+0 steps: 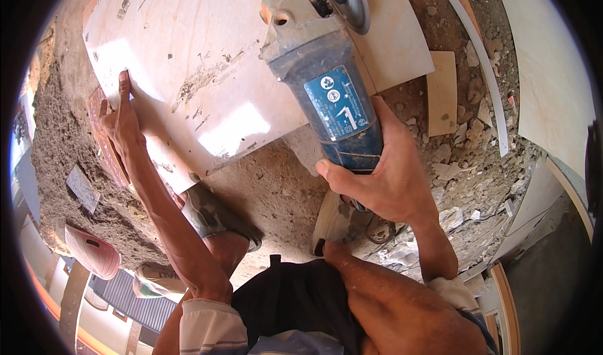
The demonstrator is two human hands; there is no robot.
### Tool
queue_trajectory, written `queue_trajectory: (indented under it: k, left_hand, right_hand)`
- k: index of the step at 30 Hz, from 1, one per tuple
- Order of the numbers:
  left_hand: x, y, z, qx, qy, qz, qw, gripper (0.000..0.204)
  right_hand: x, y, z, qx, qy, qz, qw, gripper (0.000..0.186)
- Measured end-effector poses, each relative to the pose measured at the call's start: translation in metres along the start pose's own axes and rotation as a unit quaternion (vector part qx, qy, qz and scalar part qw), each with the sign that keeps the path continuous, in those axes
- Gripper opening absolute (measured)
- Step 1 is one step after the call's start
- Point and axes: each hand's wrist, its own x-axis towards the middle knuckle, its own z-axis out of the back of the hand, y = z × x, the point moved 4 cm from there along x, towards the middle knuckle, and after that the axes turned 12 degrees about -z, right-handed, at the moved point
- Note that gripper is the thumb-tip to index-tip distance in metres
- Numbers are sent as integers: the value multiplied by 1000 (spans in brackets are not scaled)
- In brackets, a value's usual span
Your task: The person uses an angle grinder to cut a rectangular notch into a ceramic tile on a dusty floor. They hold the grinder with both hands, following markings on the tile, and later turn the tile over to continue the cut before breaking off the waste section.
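My right hand [396, 173] is wrapped round the rear of a dusty blue angle grinder [339, 107], its thumb across the end of the body. The grinder's head and round disc point away from me, over the right part of a large cream tile [201, 35]. Dark smudges and bright glare mark the tile's glossy face. At its left edge, my left hand [124, 126] grips the tile, one digit stretched flat on the surface and the others at the border, partly hidden. A dark line runs across the tile beside the grinder.
Broken chips and rubble [465, 148] cover the ground at right, with a narrow tile offcut [441, 94] and a long curved pale strip [483, 60]. Another large tile [553, 60] lies far right. My feet in patterned shoes [217, 214] stand near the tile's front edge.
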Motion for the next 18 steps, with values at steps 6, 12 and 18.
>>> queue_trajectory:
  k: [6, 12, 18]
  left_hand:
    - [1, 1, -1, 17, -11, -6, 1000, 135]
    - [5, 5, 0, 20, 13, -1, 1000, 143]
    - [-1, 0, -5, 20, 2, -5, 1000, 113]
  right_hand:
    - [-3, -2, 1, -5, -5, 8, 1000, 63]
    - [-5, -4, 1, -6, 1, 6, 1000, 64]
    - [-7, -9, 0, 6, -3, 15, 1000, 62]
